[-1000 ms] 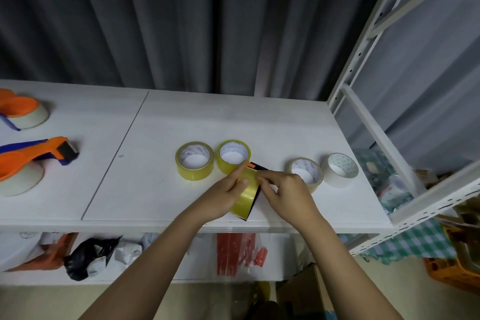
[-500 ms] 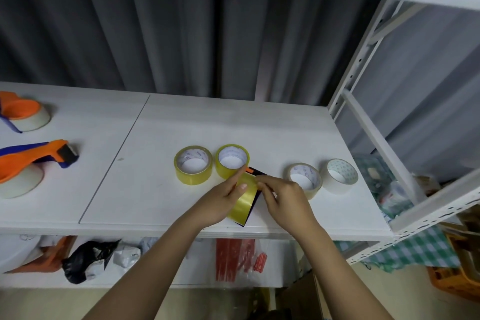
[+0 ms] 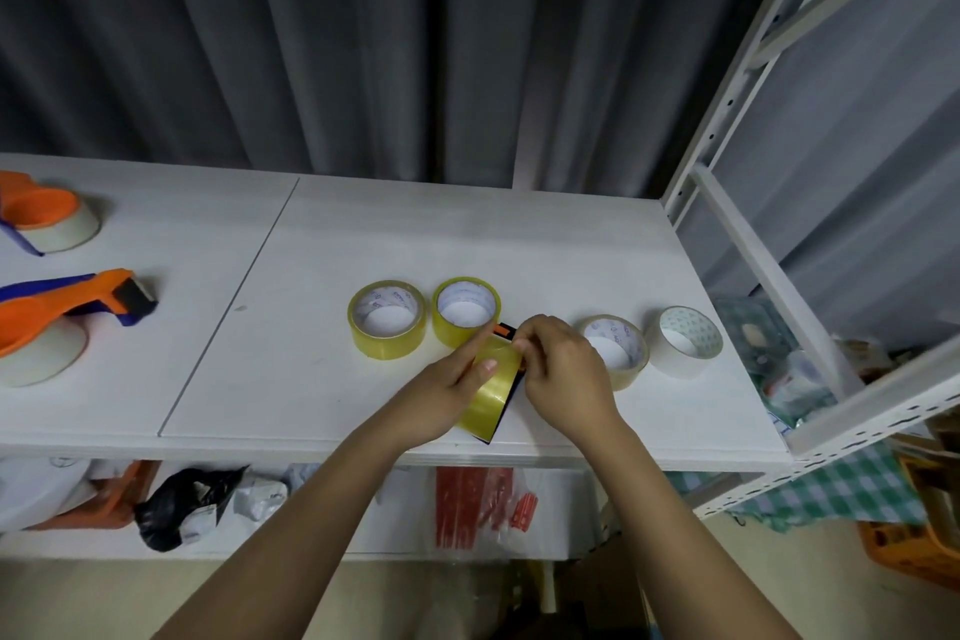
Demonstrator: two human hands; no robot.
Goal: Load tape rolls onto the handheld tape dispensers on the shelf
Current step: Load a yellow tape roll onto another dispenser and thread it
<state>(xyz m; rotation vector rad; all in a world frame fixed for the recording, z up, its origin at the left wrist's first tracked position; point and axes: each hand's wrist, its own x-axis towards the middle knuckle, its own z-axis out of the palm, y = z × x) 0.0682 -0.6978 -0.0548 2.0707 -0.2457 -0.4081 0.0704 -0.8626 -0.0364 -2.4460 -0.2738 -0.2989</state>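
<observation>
On the white shelf [image 3: 311, 379], near its front edge, my left hand [image 3: 441, 395] grips a yellow tape roll [image 3: 488, 395] seated on a black and orange dispenser [image 3: 506, 333], most of it hidden. My right hand [image 3: 561, 369] pinches at the roll's upper end, fingertips closed on the tape there. Two loose yellow rolls [image 3: 387, 320] [image 3: 466, 309] lie flat just behind my hands. A clear roll [image 3: 615, 351] and a white roll [image 3: 685, 340] lie to the right. Two orange and blue dispensers [image 3: 62, 307] [image 3: 44, 218] with whitish rolls rest at the far left.
A white slotted upright and diagonal brace [image 3: 769, 286] close off the shelf's right end. Grey curtain hangs behind. The lower shelf holds a black bag [image 3: 182, 499] and a red packet [image 3: 478, 504]. Green checked cloth [image 3: 841, 489] and an orange crate [image 3: 914, 546] sit low right.
My right hand's fingers have curled in and closed on the top end of the yellow roll. The left hand keeps its grip; the roll has barely shifted.
</observation>
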